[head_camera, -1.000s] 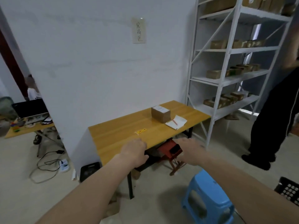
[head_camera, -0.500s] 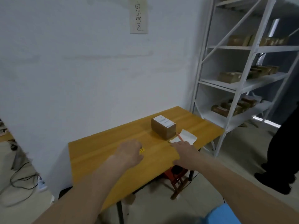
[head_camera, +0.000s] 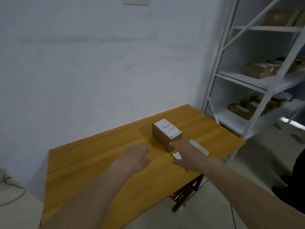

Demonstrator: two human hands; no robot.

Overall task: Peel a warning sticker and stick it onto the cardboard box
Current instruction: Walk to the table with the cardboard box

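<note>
Change: both hands had come further in over the surface (head_camera: 85,162) since the earlier frame, and the small yellow sticker seen then by the left hand was now out of sight, probably beneath it.
Sticker: not visible; whether it lay under the left hand or between its fingers could not be told.
Handling: judged thin, light and limp, prone to curl and cling to itself; best lifted at one corner with a fingernail, then held by its edges, clear of the glue.
Box: cardboard box (head_camera: 162,138) stood upright on the surface, a white printed label on its top, brown sides bare; likely light enough to slide when pressed.
Left hand (head_camera: 135,157): knuckles up, fingers curled low over the surface, near the box but apart from it; whether it was pinching anything could not be told.
Right hand (head_camera: 186,154): spread flat with nothing in it, fingertips at the box's near corner, lying over white paper (head_camera: 198,147).
Further out: white wall behind, metal shelf (head_camera: 257,83) with brown parcels to the right.
</note>
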